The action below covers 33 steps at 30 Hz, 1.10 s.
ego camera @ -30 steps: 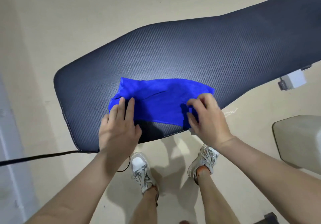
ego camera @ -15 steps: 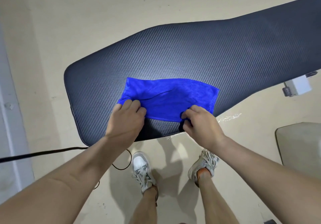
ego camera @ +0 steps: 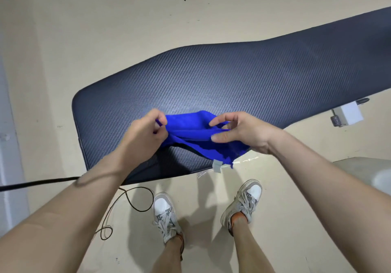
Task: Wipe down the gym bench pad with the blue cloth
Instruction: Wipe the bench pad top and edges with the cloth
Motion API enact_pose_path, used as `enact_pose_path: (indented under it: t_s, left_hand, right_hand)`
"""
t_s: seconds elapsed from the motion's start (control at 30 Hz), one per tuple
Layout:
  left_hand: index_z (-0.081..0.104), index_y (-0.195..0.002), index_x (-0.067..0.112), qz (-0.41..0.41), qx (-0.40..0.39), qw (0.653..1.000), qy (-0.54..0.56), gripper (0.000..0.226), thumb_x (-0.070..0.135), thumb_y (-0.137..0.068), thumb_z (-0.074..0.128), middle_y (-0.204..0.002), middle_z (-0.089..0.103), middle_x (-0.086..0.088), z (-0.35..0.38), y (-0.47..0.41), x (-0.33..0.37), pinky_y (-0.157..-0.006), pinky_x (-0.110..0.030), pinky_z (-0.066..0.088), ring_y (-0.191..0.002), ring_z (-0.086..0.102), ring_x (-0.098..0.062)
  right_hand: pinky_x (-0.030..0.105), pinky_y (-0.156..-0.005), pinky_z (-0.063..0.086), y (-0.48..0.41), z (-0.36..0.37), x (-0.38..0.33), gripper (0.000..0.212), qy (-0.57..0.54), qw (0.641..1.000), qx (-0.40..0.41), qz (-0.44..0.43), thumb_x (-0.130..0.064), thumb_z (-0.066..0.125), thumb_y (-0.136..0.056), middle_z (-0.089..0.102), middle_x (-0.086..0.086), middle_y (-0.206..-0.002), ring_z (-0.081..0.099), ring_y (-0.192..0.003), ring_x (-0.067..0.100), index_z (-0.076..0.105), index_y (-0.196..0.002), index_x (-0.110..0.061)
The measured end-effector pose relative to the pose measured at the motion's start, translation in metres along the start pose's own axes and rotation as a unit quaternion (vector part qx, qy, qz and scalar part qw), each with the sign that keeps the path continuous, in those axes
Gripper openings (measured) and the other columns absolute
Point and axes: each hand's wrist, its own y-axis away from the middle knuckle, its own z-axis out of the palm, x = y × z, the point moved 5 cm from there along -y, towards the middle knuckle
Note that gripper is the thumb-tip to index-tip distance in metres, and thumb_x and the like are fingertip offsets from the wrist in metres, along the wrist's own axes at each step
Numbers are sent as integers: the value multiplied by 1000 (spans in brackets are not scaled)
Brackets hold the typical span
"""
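Beige floor [ego camera: 105, 18] surrounds the dark bench pad [ego camera: 243, 78] crossing the frame. At centre, over the pad's lower edge, the blue cloth [ego camera: 190, 128] is bunched up; the left hand [ego camera: 143, 133] pinches its left end and the right hand [ego camera: 241, 133] grips its right.

A dark textured pad [ego camera: 243, 82] stretches above the beige floor [ego camera: 105, 18]; on the floor lies a black cable [ego camera: 135, 200].

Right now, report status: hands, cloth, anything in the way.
Left hand pinches blue cloth; right hand holds its other end. Cloth bunched above bench pad. Black cable on floor, off pad.
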Motion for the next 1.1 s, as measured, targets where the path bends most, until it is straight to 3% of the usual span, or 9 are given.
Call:
enact_pose_path:
  t_s: [0.07, 0.13, 0.3, 0.43, 0.57, 0.7, 0.83, 0.97, 1.1]
  left_hand:
    - [56, -88, 21, -11, -78, 997, 20, 6, 16, -89, 59, -47, 46, 2, -5, -13, 13, -43, -17, 29, -39, 37, -9]
    - [65, -86, 22, -15, -146, 989, 20, 8, 30, -86, 66, -46, 42, 7, -17, -21, 28, -41, -16, 26, -38, 33, -7]
    - [73, -84, 19, -42, -191, 980, 33, 5, 22, -80, 74, -66, 65, 4, -46, -30, 49, -60, -20, 40, -59, 52, -8]
    - [75, -75, 20, -69, -96, 986, 122, 11, 21, -84, 69, -65, 68, 7, -59, -37, 66, -62, -19, 42, -62, 56, -7]
    - [72, -83, 20, -23, 105, 962, 251, 11, 19, -89, 63, -56, 64, 18, -91, -45, 93, -61, -15, 42, -54, 51, 5]
    - [66, -93, 16, 117, 263, 956, 54, 21, 29, -92, 49, -75, 59, 5, -139, -53, 147, -70, -27, 38, -71, 49, -9]
    - [67, -98, 16, 226, 244, 943, -31, 22, 29, -92, 50, -83, 60, -6, -154, -46, 172, -72, -29, 36, -79, 50, -17]
    - [70, -91, 21, 247, 79, 961, -92, 20, 36, -88, 57, -76, 58, 1, -104, -24, 134, -70, -32, 41, -73, 53, -18]
    - [69, -83, 20, 139, -125, 960, -208, 24, 42, -88, 61, -73, 62, 3, -27, 9, 72, -68, -32, 42, -74, 55, -19]
  right_hand:
    - [22, -75, 49, -1, -18, -13, 33, 121, 993, 9, -7, 1, 80, -73, 57, 9, -89, 57, -66, 7, 70, -101, -13]
    - [12, -62, 46, 3, -41, -36, 24, 161, 983, 77, -47, 3, 75, -78, 62, 9, -86, 54, -57, 2, 70, -99, -8]
    - [22, -68, 50, 12, -78, -83, 12, 158, 961, 198, -108, -2, 73, -81, 68, 0, -72, 59, -66, 9, 73, -85, -13]
    - [23, -70, 53, 28, -84, -123, 14, 57, 945, 273, -171, -2, 71, -82, 67, -3, -71, 60, -64, 7, 73, -82, -16]
    - [27, -80, 56, 46, -99, -159, 17, 30, 873, 428, -232, -11, 70, -79, 69, -14, -75, 66, -75, 5, 72, -76, -27]
    - [28, -84, 52, 78, -110, -195, 18, 67, 794, 523, -304, -14, 61, -80, 67, -15, -83, 67, -86, 8, 74, -90, -22]
    - [25, -78, 50, 108, -114, -178, 17, 102, 723, 565, -384, -13, 58, -82, 68, -9, -86, 63, -82, 11, 72, -91, -14]
    - [38, -81, 50, 97, -92, -88, 13, 179, 773, 509, -334, -5, 64, -82, 72, 5, -91, 64, -85, 26, 72, -92, -9]
    - [30, -77, 44, 75, -60, 10, 17, 252, 864, 395, -185, 2, 68, -79, 71, 5, -89, 62, -85, 30, 72, -90, -11]
